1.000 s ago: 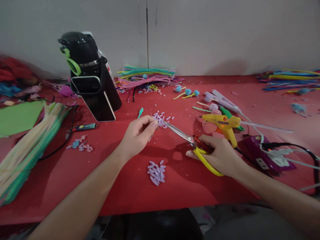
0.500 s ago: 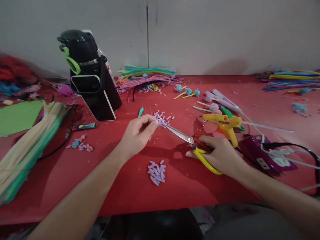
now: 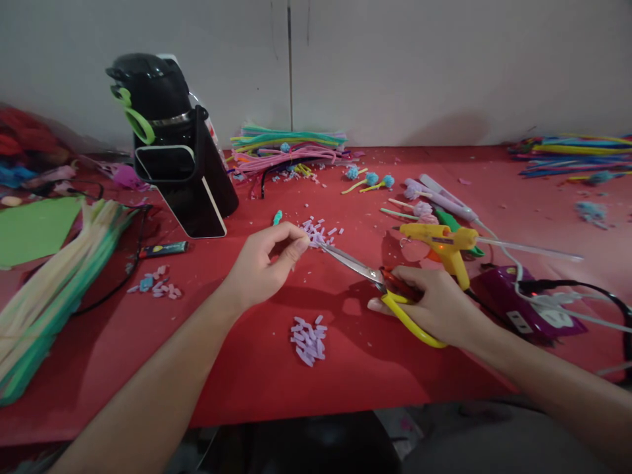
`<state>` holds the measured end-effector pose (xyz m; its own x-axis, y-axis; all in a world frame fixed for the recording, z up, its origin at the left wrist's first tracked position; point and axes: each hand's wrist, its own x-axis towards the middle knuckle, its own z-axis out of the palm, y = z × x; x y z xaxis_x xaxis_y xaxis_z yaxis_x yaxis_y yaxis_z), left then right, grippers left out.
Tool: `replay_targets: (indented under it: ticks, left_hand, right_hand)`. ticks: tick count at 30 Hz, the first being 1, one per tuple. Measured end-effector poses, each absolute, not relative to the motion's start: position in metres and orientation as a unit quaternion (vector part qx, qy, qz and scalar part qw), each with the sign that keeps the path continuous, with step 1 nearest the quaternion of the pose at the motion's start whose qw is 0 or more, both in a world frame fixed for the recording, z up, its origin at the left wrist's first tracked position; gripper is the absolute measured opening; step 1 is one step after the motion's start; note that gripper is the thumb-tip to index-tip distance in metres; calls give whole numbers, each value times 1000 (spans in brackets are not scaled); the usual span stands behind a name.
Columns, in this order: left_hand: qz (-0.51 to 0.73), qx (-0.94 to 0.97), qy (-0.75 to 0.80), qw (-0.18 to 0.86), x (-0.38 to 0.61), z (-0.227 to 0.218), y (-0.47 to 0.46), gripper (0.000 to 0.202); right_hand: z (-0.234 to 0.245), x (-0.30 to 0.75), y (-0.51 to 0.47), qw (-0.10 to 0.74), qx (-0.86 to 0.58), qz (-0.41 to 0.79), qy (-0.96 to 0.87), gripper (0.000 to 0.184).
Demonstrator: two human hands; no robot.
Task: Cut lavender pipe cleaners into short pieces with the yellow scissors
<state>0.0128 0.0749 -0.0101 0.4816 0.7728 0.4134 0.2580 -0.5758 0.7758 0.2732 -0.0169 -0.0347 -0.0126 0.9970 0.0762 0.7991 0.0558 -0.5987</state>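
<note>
My right hand [image 3: 437,306] is closed round the handles of a pair of scissors [image 3: 368,270], one handle loop yellow and the other red. The blades point left and look nearly together. Their tips are close to the pinched thumb and forefinger of my left hand [image 3: 269,263]. What those fingers hold, if anything, is too small to make out. Just behind the tips lies a scattered pile of small lilac pieces [image 3: 320,230]. Nearer the table's front edge rests a second, tighter heap of lilac pieces [image 3: 309,340].
A yellow glue gun [image 3: 439,240] lies beyond my right hand, beside a purple power strip [image 3: 523,306]. At the left stand a black bottle [image 3: 153,89] and a phone [image 3: 197,204], near a lighter [image 3: 164,249] and a pipe-cleaner bundle [image 3: 59,289]. More pipe cleaners [image 3: 291,141] lie along the wall.
The lower yellow handle loop has swung slightly outward to the right. My left hand stays pinched in nearly the same place, and the piles look unchanged.
</note>
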Motion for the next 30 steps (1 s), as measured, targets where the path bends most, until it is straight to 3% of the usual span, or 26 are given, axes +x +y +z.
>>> replay_targets:
  ticks: [30]
  left_hand:
    - [406, 767, 333, 370, 16, -14, 73, 23]
  right_hand:
    - [-36, 273, -19, 261, -664, 233, -661, 63]
